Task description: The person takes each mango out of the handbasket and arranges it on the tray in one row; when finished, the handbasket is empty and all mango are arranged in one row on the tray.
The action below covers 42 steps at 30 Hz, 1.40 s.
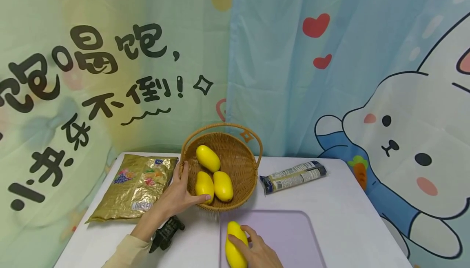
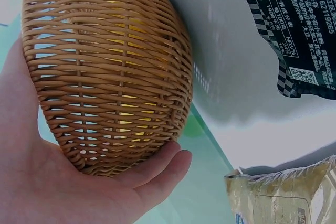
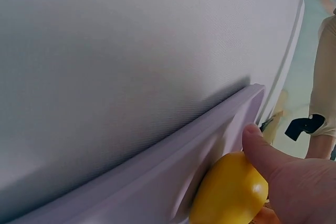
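My left hand (image 1: 180, 194) grips the left side of a brown wicker basket (image 1: 240, 166), its thumb over the front rim. The basket leans with its mouth towards me. Several yellow mangoes (image 1: 208, 158) lie inside, and the left thumb touches the lowest one. In the left wrist view, the fingers curl beneath the woven basket wall (image 2: 110, 77). My right hand (image 1: 257, 249) holds another yellow mango (image 1: 235, 247) between thumb and fingers, over a pale purple tray (image 1: 279, 231). The right wrist view has this mango (image 3: 231, 190) beside the tray's raised rim (image 3: 157, 166).
A gold foil bag (image 1: 136, 186) lies left of the basket on the white table. A long dark-ended packet (image 1: 293, 176) lies to the right. Beside the left forearm is a black object (image 1: 167, 234). The left wrist view has a black printed packet (image 2: 304, 30). Printed curtains hang behind.
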Available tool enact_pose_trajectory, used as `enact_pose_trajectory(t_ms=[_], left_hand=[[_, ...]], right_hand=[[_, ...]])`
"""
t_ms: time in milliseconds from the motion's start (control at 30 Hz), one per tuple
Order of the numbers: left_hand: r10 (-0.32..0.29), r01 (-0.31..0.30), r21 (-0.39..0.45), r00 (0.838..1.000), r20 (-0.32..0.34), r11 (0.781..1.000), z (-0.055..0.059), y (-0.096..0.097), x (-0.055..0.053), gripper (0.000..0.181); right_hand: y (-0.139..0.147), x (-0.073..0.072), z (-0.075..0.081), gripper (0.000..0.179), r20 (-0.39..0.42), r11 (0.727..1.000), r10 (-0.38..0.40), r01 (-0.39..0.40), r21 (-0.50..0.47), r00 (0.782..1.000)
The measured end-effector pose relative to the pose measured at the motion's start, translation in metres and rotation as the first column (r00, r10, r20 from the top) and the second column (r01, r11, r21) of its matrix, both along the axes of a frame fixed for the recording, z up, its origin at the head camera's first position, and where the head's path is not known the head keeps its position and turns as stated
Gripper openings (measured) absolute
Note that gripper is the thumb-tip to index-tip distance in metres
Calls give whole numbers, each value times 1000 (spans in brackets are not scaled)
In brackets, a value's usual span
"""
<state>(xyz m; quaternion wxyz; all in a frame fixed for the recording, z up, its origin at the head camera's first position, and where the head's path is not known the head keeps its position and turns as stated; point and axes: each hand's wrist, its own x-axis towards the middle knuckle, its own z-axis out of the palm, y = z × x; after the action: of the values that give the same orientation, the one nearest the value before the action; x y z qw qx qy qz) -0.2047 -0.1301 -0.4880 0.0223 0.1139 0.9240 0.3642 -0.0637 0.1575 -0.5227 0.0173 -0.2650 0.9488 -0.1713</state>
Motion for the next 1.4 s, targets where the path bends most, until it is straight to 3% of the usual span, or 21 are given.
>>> enact_pose_trajectory(t_ms=[200, 433, 633, 733, 933, 1067, 1400], left_hand=[[3, -3, 0, 1000, -4, 1000, -1, 0, -1, 136], [3, -3, -2, 1000, -3, 1000, -1, 0, -1, 136], [3, -3, -3, 1000, 12, 1000, -1, 0, -1, 135], [2, -2, 4, 1000, 18, 1000, -1, 0, -2, 135], [1, -1, 7, 1000, 20, 1000, -1, 0, -2, 135], [4, -4, 12, 1000, 18, 1000, 0, -1, -2, 135], [-1, 1, 12, 1000, 7, 1000, 0, 0, -1, 135]], right_hand=[[0, -1, 3, 84, 40, 1000, -8, 7, 21, 999], [5, 1, 4, 82, -3, 1000, 15, -15, 27, 1000], [11, -2, 17, 83, 4, 999, -27, 26, 24, 1000], [16, -7, 29, 86, -6, 998, -55, 55, 11, 998], [27, -25, 62, 87, -153, 991, -123, 114, -71, 981], [31, -43, 90, 88, -170, 980, -174, 153, -130, 970], [27, -92, 145, 90, -222, 972, -121, 70, -225, 968]])
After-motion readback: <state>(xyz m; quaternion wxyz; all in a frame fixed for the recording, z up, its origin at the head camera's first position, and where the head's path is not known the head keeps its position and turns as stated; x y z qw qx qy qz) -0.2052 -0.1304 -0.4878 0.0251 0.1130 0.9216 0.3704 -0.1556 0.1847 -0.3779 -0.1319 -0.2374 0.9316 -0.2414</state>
